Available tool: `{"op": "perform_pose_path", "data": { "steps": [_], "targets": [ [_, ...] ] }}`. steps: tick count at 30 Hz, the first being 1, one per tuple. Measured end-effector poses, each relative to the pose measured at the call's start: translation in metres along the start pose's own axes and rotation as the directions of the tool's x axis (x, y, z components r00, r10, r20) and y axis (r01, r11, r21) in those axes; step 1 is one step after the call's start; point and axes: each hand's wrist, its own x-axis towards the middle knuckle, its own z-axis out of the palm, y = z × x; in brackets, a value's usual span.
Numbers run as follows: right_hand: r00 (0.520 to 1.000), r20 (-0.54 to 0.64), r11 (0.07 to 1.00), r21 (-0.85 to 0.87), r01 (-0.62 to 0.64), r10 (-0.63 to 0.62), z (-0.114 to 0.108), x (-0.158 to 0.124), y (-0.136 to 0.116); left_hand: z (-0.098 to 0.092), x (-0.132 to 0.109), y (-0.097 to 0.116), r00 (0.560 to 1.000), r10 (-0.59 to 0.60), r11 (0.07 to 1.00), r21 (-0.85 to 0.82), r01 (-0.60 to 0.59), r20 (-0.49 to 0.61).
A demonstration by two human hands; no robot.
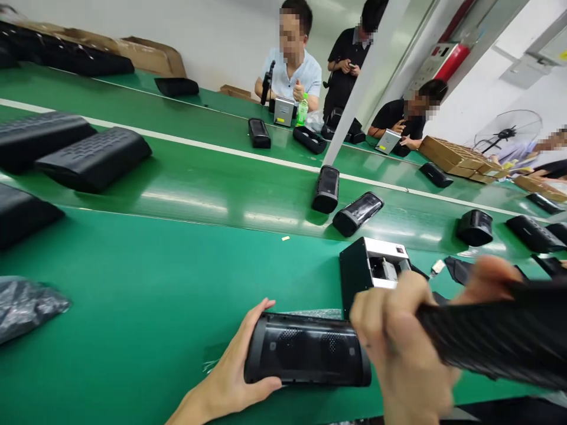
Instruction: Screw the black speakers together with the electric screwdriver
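While my left hand (pixel 230 378) grips the end of the black speaker body (pixel 308 349) lying on the green bench (pixel 133 307), my right hand (pixel 398 336) is clenched around a black ribbed cover (pixel 491 336), held just above the speaker's right end.

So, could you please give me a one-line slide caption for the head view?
Left hand steadies a black speaker body on the green table while the right hand holds a black mesh cover.

Glossy black plastic speaker shell (pixel 308 349) — ribbed matt cover (pixel 496 336) — on shiny green table (pixel 133 283).
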Motion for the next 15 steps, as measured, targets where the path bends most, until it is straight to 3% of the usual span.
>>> {"op": "perform_pose_path", "data": {
  "steps": [4,11,15],
  "targets": [
    [0.992,0.098,0.993,0.078,-0.088,0.08,0.034,0.003,0.028,0.002,0.003,0.001,0.998,0.06,0.998,-0.02,-0.06,-0.004],
    [0.989,0.127,0.995,0.063,-0.083,0.074,0.033,0.003,0.029,0.012,0.002,0.009,0.996,0.083,0.996,0.022,-0.082,-0.03],
    [0.993,0.116,0.992,0.12,-0.049,0.035,0.037,0.006,0.022,-0.007,0.004,0.014,0.997,0.079,0.997,-0.009,-0.079,-0.013]
  ]
}}
